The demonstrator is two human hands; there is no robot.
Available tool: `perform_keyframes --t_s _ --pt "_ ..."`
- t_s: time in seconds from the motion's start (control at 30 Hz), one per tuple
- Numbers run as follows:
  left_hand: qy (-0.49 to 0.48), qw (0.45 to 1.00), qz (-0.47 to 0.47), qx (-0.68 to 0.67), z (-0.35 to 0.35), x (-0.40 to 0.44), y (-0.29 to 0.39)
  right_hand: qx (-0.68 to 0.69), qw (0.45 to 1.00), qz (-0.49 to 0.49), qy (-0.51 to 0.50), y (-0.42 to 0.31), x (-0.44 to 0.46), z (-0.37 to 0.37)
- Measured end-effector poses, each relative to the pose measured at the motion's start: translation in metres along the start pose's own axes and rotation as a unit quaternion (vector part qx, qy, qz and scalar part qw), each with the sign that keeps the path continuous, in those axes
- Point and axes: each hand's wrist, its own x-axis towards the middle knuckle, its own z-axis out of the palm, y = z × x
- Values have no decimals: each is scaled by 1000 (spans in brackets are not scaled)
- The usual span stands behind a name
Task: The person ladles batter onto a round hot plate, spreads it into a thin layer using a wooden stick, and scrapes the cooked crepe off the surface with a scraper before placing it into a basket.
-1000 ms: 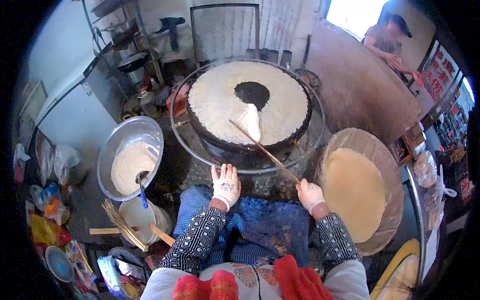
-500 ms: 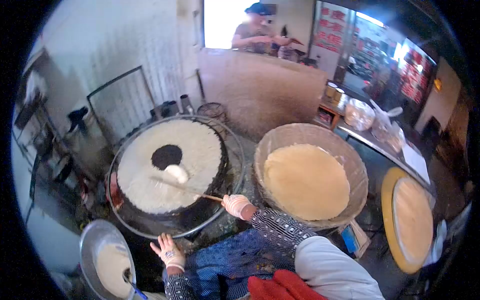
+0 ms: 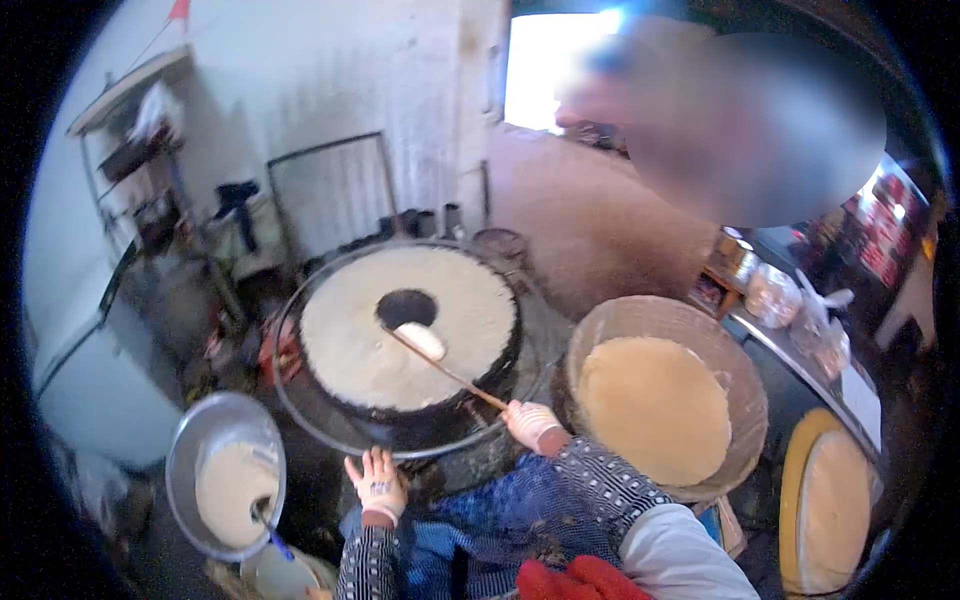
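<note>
My right hand (image 3: 532, 423), in a pale glove, grips the near end of a thin wooden stick (image 3: 462, 381). The stick reaches over a large round griddle coated with a pale batter layer (image 3: 350, 345). Its far end lies beside a white lump of batter or dough (image 3: 420, 342), near the dark round patch (image 3: 407, 308) at the griddle's middle. My left hand (image 3: 380, 487), also gloved, has its fingers spread and holds nothing. It is close to the near side of the metal ring (image 3: 330, 437) around the griddle; whether it touches cannot be made out.
At left, a metal bowl (image 3: 180, 480) holds pale batter and a blue-handled ladle (image 3: 275, 540). A lined basket (image 3: 750, 400) with round flatbread (image 3: 655, 410) stands at right. Beyond are a side table with bags (image 3: 775, 295) and another flatbread (image 3: 838, 510) on a yellow round.
The view has turned left, so everything appears farther right. On the griddle, the stick's far end has swung toward the dark middle. The left hand stays spread near the ring.
</note>
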Motion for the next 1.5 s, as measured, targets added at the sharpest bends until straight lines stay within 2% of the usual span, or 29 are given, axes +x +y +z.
perform_keyframes --t_s 0.07,0.17,0.2,0.33,0.37,0.4,0.5,0.6,0.67,0.73,0.77,0.8,0.87,0.9,0.93,0.97,1.07,1.13,1.2,1.23,1.37,1.43,1.5 --pt "-1 1000 -2 13 -2 3 -7 -50 996 -64 46 7 4 14" --pt "-31 998 -14 48 -5 7 -16 -59 995 40 67 20 29 16" --pt "-56 997 -15 45 -12 7 -17 -46 997 36 59 21 36 15" --pt "-70 994 -50 71 -2 11 -30 -26 998 -41 41 4 37 6" --pt "-65 994 -63 63 -1 13 -32 -61 996 -58 3 -3 33 -1" --pt "-61 994 -71 56 0 15 -35 -71 994 -87 5 13 42 20" --pt "-70 991 -96 63 -6 28 -43 -56 997 7 48 40 69 22" --pt "-83 988 -117 63 -7 31 -56 -66 993 -38 90 27 71 8" --pt "-86 986 -129 65 -7 35 -66 -19 994 -85 71 9 51 -2" --pt "-75 987 -139 43 -8 40 -78 -15 989 -134 -55 -1 30 2" --pt "-66 987 -140 50 -5 40 -84 -33 987 -140 -67 4 21 17" --pt "-60 988 -138 43 -8 43 -89 -49 986 -139 -76 12 19 30" --pt "-111 981 -161 19 -29 58 -96 -48 997 -30 -61 23 26 25" --pt "-141 972 -188 9 -50 66 -89 -43 999 -7 0 41 37 27" --pt "-83 978 -190 27 -29 63 -93 -54 998 -3 27 50 43 9" --pt "-99 975 -195 37 -25 61 -95 -57 998 4 20 47 48 -5" --pt "-76 991 -106 15 -51 54 -32 -53 997 -48 16 28 43 -13" --pt "-71 995 -27 -70 -59 43 27 -82 994 -67 -10 39 44 10" --pt "-86 994 25 -60 -53 36 54 -50 998 14 29 41 56 18" --pt "-101 993 31 -51 -40 30 65 -52 998 16 33 39 60 11" --pt "-118 992 47 29 -25 15 70 -35 999 -24 8 9 52 -14" --pt "-112 992 50 43 -17 9 58 -77 995 -49 33 32 69 12" --pt "-105 993 39 48 -26 12 52 -170 977 -82 103 41 64 5"
